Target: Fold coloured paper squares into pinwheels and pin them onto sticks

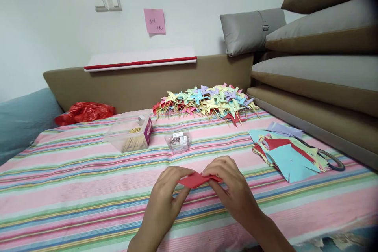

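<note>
A piece of red paper (193, 181) is held up above the striped cloth between both hands. My left hand (167, 195) pinches its left side between thumb and fingers. At the paper's right side, my right hand (228, 183) grips it the same way, its fingers covering part of the sheet. Beyond the hands stands a small clear container (178, 141) of dark little pieces. To its left is a clear plastic box (134, 136) of thin wooden sticks. On the right lies a loose pile of cut coloured paper (291, 159), a light blue square on top.
Many paper pinwheels on sticks (209, 100) are heaped at the back. Scissors (332, 159) lie partly under the paper pile. A red plastic bag (85, 113) sits at the back left; stacked cushions (319, 75) border the right side.
</note>
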Motion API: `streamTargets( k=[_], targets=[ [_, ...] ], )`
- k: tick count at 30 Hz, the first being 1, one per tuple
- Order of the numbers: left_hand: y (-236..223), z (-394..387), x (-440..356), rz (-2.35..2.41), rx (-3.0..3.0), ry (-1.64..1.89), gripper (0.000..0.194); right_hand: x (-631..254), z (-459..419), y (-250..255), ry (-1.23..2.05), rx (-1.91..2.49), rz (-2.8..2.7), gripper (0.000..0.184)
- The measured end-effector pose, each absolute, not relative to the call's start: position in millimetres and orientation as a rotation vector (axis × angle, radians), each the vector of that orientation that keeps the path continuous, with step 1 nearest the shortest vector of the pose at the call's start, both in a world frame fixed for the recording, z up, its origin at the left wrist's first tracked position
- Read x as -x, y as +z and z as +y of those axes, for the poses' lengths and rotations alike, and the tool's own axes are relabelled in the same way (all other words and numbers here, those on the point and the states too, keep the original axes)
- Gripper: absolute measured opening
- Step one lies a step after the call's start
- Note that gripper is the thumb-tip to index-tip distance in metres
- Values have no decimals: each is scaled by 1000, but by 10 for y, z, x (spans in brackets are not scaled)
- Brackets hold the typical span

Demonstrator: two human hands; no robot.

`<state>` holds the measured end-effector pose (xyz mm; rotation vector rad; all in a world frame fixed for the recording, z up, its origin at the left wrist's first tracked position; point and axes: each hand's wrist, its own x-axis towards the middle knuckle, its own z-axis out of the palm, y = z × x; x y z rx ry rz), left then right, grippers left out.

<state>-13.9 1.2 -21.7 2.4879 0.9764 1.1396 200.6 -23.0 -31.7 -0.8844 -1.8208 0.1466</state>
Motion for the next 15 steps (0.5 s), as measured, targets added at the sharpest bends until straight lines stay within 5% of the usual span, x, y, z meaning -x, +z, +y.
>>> streamTargets(
  k=[3,8,15],
  targets=[
    [-228,40,271,1201,-2444,987,12,-2069,-216,-345,102,924,-1793,20],
    [-213,48,512,1581,-2225,784,27,-2140,-196,-387,72,971,-1792,16],
    [577,691,1114,2019,-2113,1166,28,-2111,-144,-362,107,972,-1789,18]
  ],
)
